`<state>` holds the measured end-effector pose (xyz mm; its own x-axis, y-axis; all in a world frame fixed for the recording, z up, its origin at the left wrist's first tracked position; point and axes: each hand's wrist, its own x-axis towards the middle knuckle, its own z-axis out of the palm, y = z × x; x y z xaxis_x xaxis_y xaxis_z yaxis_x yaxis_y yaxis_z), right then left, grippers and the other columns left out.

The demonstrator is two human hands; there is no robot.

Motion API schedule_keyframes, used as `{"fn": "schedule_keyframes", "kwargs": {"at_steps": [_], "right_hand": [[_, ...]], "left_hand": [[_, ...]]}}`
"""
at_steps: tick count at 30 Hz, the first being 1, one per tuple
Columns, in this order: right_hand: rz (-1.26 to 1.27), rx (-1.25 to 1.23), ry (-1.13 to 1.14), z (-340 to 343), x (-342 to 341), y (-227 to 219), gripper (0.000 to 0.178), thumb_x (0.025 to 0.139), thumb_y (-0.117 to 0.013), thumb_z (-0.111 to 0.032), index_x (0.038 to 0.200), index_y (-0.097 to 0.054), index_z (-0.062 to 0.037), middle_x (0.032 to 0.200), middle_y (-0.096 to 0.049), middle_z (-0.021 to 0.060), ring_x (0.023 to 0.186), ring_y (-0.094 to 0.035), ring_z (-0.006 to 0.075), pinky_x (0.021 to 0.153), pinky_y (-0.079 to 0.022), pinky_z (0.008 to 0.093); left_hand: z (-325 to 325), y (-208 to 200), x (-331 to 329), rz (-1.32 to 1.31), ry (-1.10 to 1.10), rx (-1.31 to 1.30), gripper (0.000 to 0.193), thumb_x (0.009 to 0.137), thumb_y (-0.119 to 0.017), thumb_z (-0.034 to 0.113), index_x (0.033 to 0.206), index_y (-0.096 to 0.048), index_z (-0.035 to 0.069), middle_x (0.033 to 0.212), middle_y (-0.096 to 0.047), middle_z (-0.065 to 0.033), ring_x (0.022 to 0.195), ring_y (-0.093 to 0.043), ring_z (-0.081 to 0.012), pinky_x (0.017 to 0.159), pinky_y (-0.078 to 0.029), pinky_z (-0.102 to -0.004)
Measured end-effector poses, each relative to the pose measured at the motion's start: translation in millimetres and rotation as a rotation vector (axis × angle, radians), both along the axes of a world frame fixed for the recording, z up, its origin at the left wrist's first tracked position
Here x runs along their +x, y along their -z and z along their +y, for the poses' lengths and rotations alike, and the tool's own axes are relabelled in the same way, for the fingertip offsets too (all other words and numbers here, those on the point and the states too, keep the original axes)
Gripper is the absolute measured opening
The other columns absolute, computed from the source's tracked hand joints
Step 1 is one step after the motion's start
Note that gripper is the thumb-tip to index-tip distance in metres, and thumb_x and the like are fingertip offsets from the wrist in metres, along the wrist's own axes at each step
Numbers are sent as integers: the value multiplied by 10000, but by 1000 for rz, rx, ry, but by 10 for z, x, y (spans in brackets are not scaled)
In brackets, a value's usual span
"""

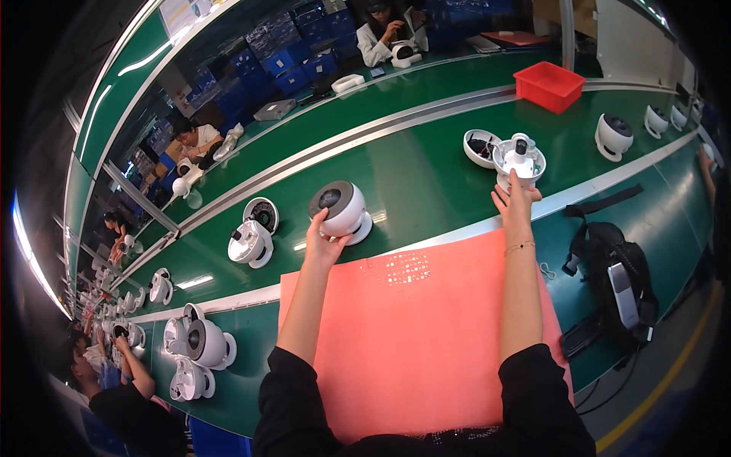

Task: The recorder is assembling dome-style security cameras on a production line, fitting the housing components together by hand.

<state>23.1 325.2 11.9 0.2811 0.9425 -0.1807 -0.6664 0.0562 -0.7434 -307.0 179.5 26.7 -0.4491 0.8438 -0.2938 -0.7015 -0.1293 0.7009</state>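
My left hand is closed on a round white security camera with a grey face and a dark lens. The camera stands on its small base on the green belt, beyond the pink mat. Farther right, my right hand grips the near side of an uncovered white camera housing, which has a black cylinder upright inside. Against that housing's left side lies a white shell half with dark parts and wires in it. My right fingers are partly hidden behind the housing.
The pink mat in front of me bears rows of small screws. A red bin stands at the far right, a black bag right of the mat. More cameras stand to the left. Co-workers sit left and across.
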Motion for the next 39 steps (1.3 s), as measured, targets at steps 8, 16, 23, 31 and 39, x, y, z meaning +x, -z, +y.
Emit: {"fn": "schedule_keyframes", "kwargs": {"at_steps": [8, 16, 23, 31, 39], "right_hand": [[97, 165, 33, 171, 270, 67, 701, 805, -611, -63, 1350, -176, -136, 1263, -352, 147, 1090, -491, 284, 869, -482, 333], [-37, 391, -359, -588, -301, -751, 548, 819, -566, -45, 1280, -270, -54, 1173, -456, 168, 1056, -538, 265, 884, -489, 341], [5, 263, -1142, -1551, -1041, -970, 437, 813, -526, -109, 1224, -379, -104, 1061, -564, 107, 951, -603, 227, 827, -528, 336], [-313, -39, -1602, -1884, -1474, -455, 468, 819, -498, -118, 1269, -371, -93, 1089, -509, 93, 915, -590, 197, 802, -525, 343], [-1272, 579, -1423, -1974, -1323, -651, 540, 791, -599, -192, 1260, -382, -34, 1137, -519, 164, 950, -581, 237, 768, -486, 342]], "left_hand": [[-299, -8, -32, 203, 110, 3, 647, 752, -696, 282, 1216, -268, 142, 1232, -338, -161, 1124, -419, -335, 897, -425, -489], [-1413, -363, 563, -219, 324, 326, 552, 872, -442, 450, 1269, -369, 74, 1302, -394, -191, 1164, -443, -293, 945, -404, -390], [-2098, -126, 720, -706, 455, 577, 702, 865, -349, 575, 1416, -170, 177, 1420, -218, -202, 1225, -391, -305, 955, -412, -415], [-2891, 397, 595, 108, 43, 146, 535, 842, -442, 459, 1289, -426, 166, 1381, -359, -95, 1245, -380, -307, 925, -373, -599], [-2968, 485, 621, -364, -198, 416, 583, 879, -321, 520, 1192, -502, 62, 1143, -568, -141, 1028, -553, -311, 888, -452, -447]]}}
